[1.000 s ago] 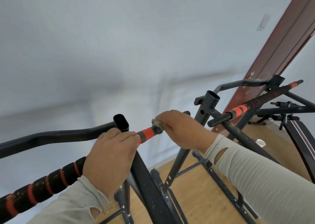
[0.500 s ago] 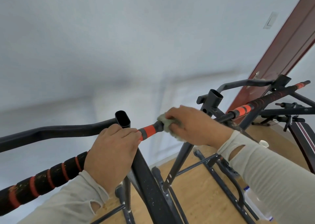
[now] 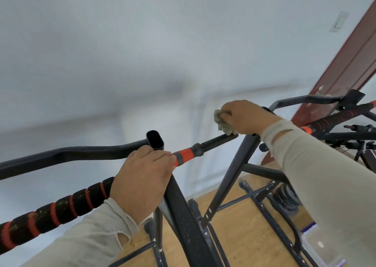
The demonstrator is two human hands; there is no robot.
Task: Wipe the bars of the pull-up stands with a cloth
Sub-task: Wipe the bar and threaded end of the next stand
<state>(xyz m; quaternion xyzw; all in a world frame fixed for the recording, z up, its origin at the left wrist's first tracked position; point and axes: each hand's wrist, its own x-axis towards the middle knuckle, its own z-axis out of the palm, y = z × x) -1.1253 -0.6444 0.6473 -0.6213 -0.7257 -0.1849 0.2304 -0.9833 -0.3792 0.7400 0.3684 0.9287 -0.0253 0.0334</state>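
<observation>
Both hands are busy: the left hand [image 3: 142,182] grips the bar [image 3: 211,143] at 7 o'clock, while the right hand [image 3: 245,116] clutches the cloth [image 3: 221,123] at the bar's 2 o'clock end.

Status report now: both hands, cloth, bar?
Left hand grips the black-and-orange padded bar. Right hand holds grey-green cloth at its threaded end. Nothing blocking.

Left hand [image 3: 142,179] curled in a grip; right hand [image 3: 246,116] clenched, raised.

White wall [image 3: 101,53], wooden floor [image 3: 244,236], red-brown door [image 3: 350,67]
</observation>
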